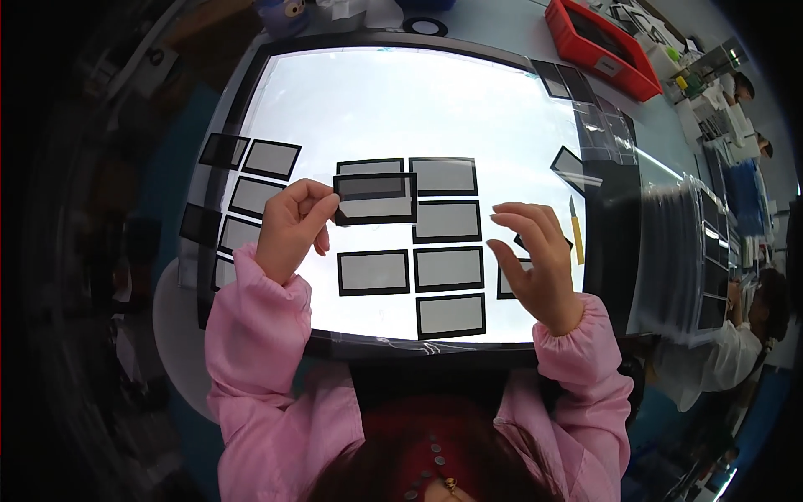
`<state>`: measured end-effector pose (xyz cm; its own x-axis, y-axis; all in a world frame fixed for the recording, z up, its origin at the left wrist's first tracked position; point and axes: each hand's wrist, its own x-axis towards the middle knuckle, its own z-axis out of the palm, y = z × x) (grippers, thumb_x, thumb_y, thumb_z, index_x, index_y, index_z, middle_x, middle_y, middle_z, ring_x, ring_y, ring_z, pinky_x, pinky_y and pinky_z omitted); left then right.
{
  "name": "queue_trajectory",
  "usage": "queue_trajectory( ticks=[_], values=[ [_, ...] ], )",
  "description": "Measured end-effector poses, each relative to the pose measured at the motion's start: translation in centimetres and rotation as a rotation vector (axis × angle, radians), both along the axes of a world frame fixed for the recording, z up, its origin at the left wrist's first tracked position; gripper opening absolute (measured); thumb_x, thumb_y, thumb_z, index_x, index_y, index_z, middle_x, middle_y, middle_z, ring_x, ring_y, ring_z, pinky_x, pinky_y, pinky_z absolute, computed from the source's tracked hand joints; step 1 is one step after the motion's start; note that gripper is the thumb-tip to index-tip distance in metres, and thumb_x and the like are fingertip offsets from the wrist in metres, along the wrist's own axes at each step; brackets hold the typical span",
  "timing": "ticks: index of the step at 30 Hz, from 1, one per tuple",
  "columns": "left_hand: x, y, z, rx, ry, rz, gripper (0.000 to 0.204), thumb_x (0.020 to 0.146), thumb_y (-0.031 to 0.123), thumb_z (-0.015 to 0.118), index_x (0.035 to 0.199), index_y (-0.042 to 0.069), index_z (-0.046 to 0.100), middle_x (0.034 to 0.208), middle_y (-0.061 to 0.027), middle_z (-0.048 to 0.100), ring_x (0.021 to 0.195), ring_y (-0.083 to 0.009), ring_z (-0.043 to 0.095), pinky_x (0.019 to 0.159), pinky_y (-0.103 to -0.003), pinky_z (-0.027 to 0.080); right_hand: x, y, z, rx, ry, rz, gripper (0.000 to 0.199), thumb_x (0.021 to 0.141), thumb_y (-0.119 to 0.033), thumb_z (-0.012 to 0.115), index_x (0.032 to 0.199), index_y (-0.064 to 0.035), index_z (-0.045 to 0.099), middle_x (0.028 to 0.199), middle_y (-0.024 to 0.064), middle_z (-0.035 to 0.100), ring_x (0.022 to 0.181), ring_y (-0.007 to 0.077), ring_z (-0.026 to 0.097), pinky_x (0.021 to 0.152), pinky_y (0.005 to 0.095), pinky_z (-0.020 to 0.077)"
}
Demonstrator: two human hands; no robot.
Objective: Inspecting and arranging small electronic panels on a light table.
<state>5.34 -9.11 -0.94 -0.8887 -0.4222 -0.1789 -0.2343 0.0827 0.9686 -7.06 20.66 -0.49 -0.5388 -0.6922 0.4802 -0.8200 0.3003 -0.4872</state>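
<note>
Black-framed glass panel (375,199) is pinched at its left edge by the left hand (288,227), extending toward 3 o'clock from the grip, above the lit table (418,100). Right hand (535,259) hovers with fingers spread, holding nothing, at 4 o'clock from the panel, over the laid-out panels (448,269).

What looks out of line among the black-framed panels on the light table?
One panel near the table's right edge lies tilted, unlike the squared rows. The left hand holds another panel over the top row, overlapping it. No damage visible.
</note>
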Motion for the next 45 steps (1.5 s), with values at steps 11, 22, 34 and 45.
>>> queue_trajectory(
  ticks=[11,22,34,45],
  values=[
    [1.6,-0.3,-0.2,0.225,-0.137,-0.064,0.013,0.101,0.009,0.055,0.112,0.002,0.057,0.075,-0.0094,0.071,0.046,-0.0089,0.057,0.043,-0.021,0.045,1.1,-7.4,-1.8,0.066,0.213,0.262,0.037,0.077,-0.013,0.081,0.110,-0.0080,0.065,0.101,0.0065,0.062,0.078,0.0184,0.061,0.065,0.0322,0.0505],
    [1.6,0.2,0.2,0.144,-0.173,-0.114,0.034,0.100,0.005,0.054,0.132,-0.002,0.050,0.072,-0.0080,0.065,0.046,-0.0080,0.054,0.040,-0.022,0.042,1.1,-7.4,-3.1,0.031,0.307,0.262,0.031,0.076,-0.009,0.080,0.103,-0.0069,0.068,0.108,0.0065,0.066,0.078,0.0189,0.062,0.062,0.0317,0.0503],
    [1.6,0.5,-0.3,-0.171,-0.231,-0.124,0.040,0.097,0.005,0.059,0.135,0.002,0.047,0.067,-0.0046,0.064,0.060,-0.0098,0.064,0.053,-0.022,0.045,1.0,-7.7,-3.7,0.123,0.410,0.284,0.030,0.077,-0.005,0.073,0.107,-0.0033,0.069,0.114,0.0102,0.070,0.087,0.0206,0.064,0.073,0.0346,0.0511],
    [1.9,0.7,-0.9,-0.297,-0.184,-0.060,0.048,0.095,0.000,0.062,0.139,0.003,0.042,0.063,-0.0012,0.060,0.056,-0.0060,0.057,0.052,-0.020,0.040,1.2,-8.2,-3.3,0.159,0.318,0.317,0.021,0.083,-0.005,0.071,0.103,-0.0017,0.072,0.115,0.0144,0.071,0.114,0.0311,0.067,0.096,0.0427,0.0557]
  ],
)
